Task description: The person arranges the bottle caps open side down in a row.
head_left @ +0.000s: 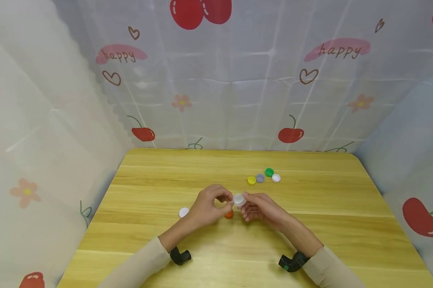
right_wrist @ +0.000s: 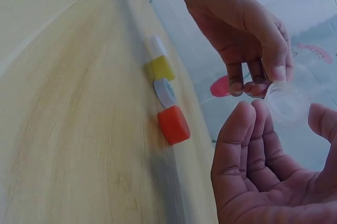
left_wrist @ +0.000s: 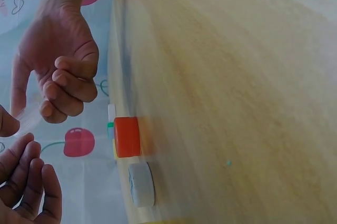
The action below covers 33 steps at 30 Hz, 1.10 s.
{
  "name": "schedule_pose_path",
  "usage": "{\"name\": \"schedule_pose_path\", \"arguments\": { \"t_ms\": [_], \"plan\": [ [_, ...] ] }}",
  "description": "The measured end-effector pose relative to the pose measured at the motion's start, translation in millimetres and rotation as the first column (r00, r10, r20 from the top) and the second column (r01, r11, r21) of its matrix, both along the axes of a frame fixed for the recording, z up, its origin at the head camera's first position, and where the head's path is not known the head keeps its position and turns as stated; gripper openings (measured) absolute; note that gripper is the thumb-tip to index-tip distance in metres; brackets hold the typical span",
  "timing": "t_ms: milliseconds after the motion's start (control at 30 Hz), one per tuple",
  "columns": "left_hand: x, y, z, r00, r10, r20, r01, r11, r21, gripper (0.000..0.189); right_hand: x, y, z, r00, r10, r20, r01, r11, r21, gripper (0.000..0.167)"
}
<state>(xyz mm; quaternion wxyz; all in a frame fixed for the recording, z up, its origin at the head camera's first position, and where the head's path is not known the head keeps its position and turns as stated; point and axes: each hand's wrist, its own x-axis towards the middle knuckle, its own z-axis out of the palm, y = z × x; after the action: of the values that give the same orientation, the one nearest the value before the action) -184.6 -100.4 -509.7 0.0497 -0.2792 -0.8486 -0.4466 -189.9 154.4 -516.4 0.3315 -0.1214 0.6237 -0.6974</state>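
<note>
Over the middle of the table, a translucent round cap (head_left: 239,199) is held up between both hands. My left hand (head_left: 211,206) pinches its edge between thumb and fingertips. From the other side, my right hand (head_left: 265,209) grips it with the thumb and fingers, the lower fingers loosely curled. The right wrist view shows the clear cap (right_wrist: 287,104) with its ring-shaped rim. Below the hands, an orange cap (head_left: 229,214) rests on the table, partly covered by the left hand. By the left forearm lies a white cap (head_left: 183,212).
Farther back on the wooden table (head_left: 328,188) lie a yellow cap (head_left: 251,181), a grey-blue cap (head_left: 260,178), a green cap (head_left: 269,172) and another white cap (head_left: 276,178), close together. A printed curtain (head_left: 223,104) hangs behind the table and along both sides.
</note>
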Motion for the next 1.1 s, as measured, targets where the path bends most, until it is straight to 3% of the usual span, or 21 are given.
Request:
{"name": "schedule_pose_path", "arguments": {
  "t_ms": [267, 400, 500, 600, 733, 833, 933, 1000, 1100],
  "plan": [
    [1.1, 1.7, -1.8, 0.999, -0.018, -0.032, 0.018, 1.0, -0.007, 0.006, 2.6, 0, -1.0, 0.999, -0.028, -0.019, 0.028, 0.999, -0.031, 0.047],
    [2.7, 0.6, -2.5, 0.999, -0.028, -0.02, 0.028, 1.0, 0.007, 0.006, 6.2, -5, -3.5, 0.987, -0.098, -0.125, 0.097, 0.995, -0.02, 0.047],
    [3.4, -1.0, -3.8, 0.999, -0.041, 0.002, 0.041, 0.999, 0.026, 0.009, 9.4, -8, -5.1, 0.954, -0.149, -0.261, 0.156, 0.988, 0.003, 0.044],
    [3.6, -2.4, -4.4, 0.997, -0.073, 0.039, 0.071, 0.996, 0.052, 0.014, 12.9, -8, -6.0, 0.893, -0.186, -0.41, 0.218, 0.976, 0.032, 0.032],
    [3.8, -4.3, -3.8, 0.985, -0.128, 0.113, 0.117, 0.988, 0.1, 0.018, 17.1, -6, -7.7, 0.767, -0.185, -0.614, 0.29, 0.954, 0.074, 0.009],
    [3.3, -5.1, -3.9, 0.979, -0.155, 0.132, 0.139, 0.982, 0.125, 0.021, 17.9, -4, -9.7, 0.656, -0.162, -0.737, 0.313, 0.947, 0.071, 0.018],
    [2.4, -5.2, -4.3, 0.981, -0.16, 0.11, 0.146, 0.982, 0.121, 0.025, 16.6, -2, -11.5, 0.55, -0.145, -0.822, 0.316, 0.948, 0.044, 0.029],
    [1.7, -5.1, -4.8, 0.983, -0.158, 0.09, 0.147, 0.983, 0.11, 0.027, 15.6, -1, -12.5, 0.503, -0.136, -0.854, 0.318, 0.947, 0.036, 0.033],
    [1.2, -4.4, -5.7, 0.986, -0.152, 0.067, 0.146, 0.985, 0.092, 0.028, 14.7, 0, -13.6, 0.486, -0.133, -0.864, 0.326, 0.945, 0.037, 0.035]
  ]
}}
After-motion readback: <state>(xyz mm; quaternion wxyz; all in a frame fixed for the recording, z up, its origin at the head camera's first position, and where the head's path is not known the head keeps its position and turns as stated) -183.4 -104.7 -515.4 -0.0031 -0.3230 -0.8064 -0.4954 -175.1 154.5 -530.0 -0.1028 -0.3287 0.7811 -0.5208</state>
